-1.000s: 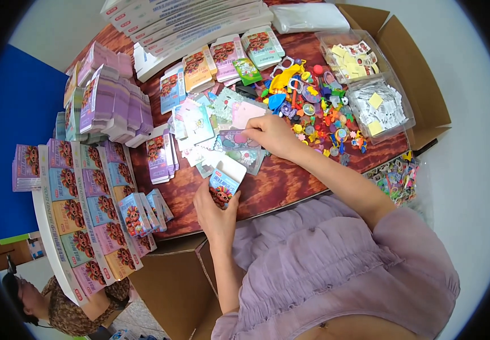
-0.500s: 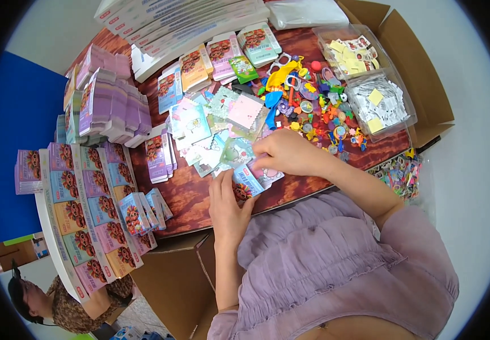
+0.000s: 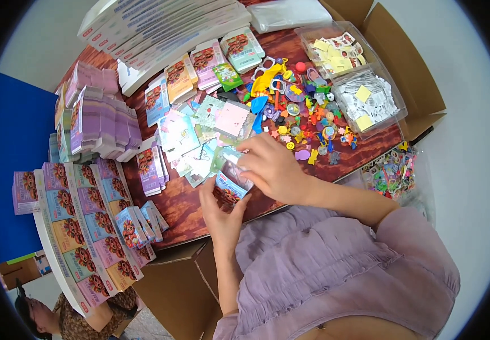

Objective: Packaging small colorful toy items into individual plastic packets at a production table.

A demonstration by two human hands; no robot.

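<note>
My left hand (image 3: 222,218) holds a small blue printed box (image 3: 229,191) near the table's front edge, fingers on one side and thumb on the other. At the box's upper end, my right hand (image 3: 276,170) is closed with its fingertips on a thin, glossy, greyish-pink piece (image 3: 236,171), which looks like a card or sachet. How far that piece sits inside the box is hard to make out. Just beyond both hands lies a loose pile of pastel cards and scallop-edged papers (image 3: 202,127). Small colourful plastic toys (image 3: 307,113) are heaped to its right.
Boxes in several colours (image 3: 179,79) line the back, beside stacked white cartons (image 3: 165,34). Lilac box stacks (image 3: 100,122) and filled display trays (image 3: 86,212) stand left. Clear tubs of paper slips (image 3: 369,99) sit right, near an open cardboard box (image 3: 406,62). Another person (image 3: 75,317) is lower left.
The blue box has tilted more upright in my left hand. My right hand has come down and left to the box's upper end, with the glossy piece there. The whole view has shifted slightly.
</note>
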